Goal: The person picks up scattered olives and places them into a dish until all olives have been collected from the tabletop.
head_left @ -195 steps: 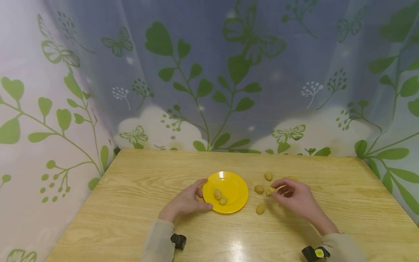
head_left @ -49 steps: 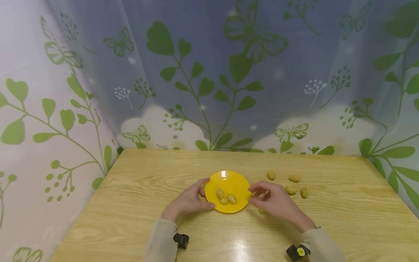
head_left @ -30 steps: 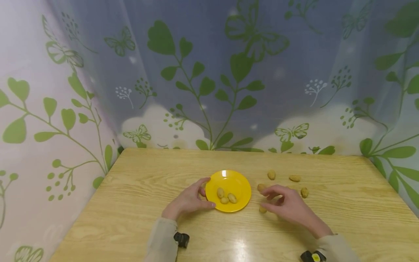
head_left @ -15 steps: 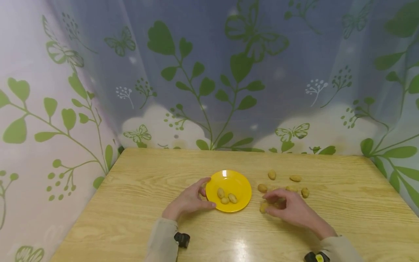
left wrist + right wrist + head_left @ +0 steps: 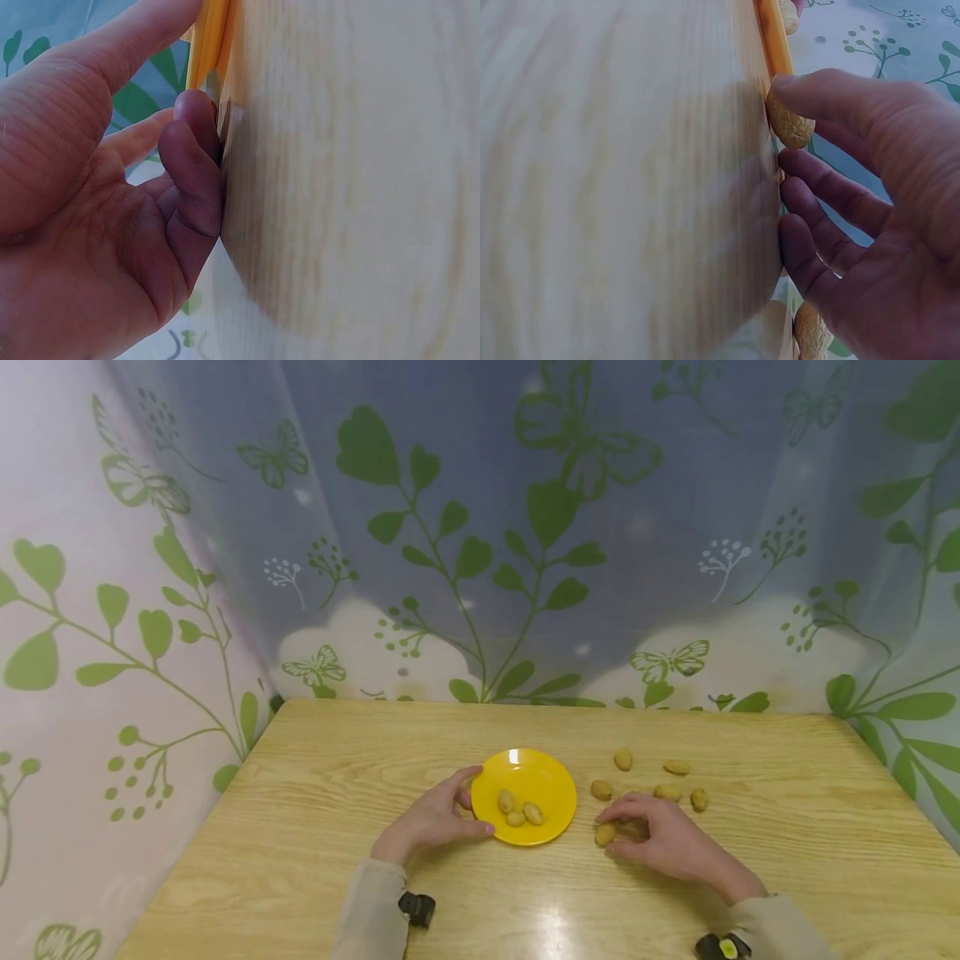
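A round yellow plate stands on the table with three unshelled peanuts in it. My left hand holds the plate's left rim, thumb at the near side; in the left wrist view its other fingers curl against the table below the rim. Right of the plate, my right hand has thumb and index finger at either side of a peanut on the table. Seen from the right wrist, the thumb touches this peanut, the index finger is partly hidden behind it, and the remaining fingers are bent at the tabletop.
Several more peanuts lie scattered on the table beyond my right hand. The wooden table ends at a patterned curtain at the back and sides. Each wrist wears a small black camera.
The plate's peanuts have gone from two to three. After being at the plate's right rim, my right hand has moved right and put its fingers around the near peanut. The left hand stays.
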`<state>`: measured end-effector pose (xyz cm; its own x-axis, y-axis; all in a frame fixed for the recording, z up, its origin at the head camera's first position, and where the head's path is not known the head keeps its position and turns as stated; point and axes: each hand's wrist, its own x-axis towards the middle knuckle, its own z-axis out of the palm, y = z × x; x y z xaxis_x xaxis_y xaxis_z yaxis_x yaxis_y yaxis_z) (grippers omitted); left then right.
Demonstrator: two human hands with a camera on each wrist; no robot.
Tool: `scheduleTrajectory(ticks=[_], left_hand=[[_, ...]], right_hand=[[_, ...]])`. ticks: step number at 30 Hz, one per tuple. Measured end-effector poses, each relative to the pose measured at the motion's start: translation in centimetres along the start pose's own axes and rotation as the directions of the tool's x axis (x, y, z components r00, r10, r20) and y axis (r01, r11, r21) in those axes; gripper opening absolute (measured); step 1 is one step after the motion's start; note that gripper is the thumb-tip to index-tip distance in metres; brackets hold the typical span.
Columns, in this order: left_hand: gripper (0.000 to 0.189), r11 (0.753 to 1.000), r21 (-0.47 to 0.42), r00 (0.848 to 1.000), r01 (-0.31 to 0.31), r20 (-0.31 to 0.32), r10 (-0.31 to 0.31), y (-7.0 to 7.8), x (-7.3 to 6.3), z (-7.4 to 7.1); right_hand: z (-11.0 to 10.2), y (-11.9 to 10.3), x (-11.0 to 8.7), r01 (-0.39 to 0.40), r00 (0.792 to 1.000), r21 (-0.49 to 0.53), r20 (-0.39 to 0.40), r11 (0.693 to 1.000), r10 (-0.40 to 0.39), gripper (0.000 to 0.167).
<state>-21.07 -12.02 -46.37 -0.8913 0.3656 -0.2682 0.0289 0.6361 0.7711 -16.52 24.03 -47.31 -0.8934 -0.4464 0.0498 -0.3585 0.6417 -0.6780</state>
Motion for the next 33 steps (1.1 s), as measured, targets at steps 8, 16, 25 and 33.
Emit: scheduleTrajectory(ticks=[8,16,25,33], left_hand=[[0.092,1.000,-0.015,1.000,0.000,0.002,0.000,0.03,-0.13,-0.03],[0.092,1.000,-0.024,1.000,0.003,-0.001,-0.003,0.03,-0.19,-0.11],[0.091,0.999,-0.031,1.000,0.010,0.003,-0.010,0.06,-0.29,-0.09],[0.091,1.000,-0.015,1.000,0.014,0.000,-0.014,0.16,-0.19,-0.15]], right_hand=[[0.03,-0.03,0.18,0.011,1.000,-0.024,0.008,1.000,-0.011,0.021],[0.00,-0.22,0.27,-0.013,1.000,-0.037,0.008,0.999,0.013,0.019],[-0.12,-0.44,0.31,-0.059,0.998,-0.005,0.019,0.998,0.059,0.016],[-0.12,-0.36,0.52,-0.070,0.997,0.037,-0.019,0.997,0.071,0.018]])
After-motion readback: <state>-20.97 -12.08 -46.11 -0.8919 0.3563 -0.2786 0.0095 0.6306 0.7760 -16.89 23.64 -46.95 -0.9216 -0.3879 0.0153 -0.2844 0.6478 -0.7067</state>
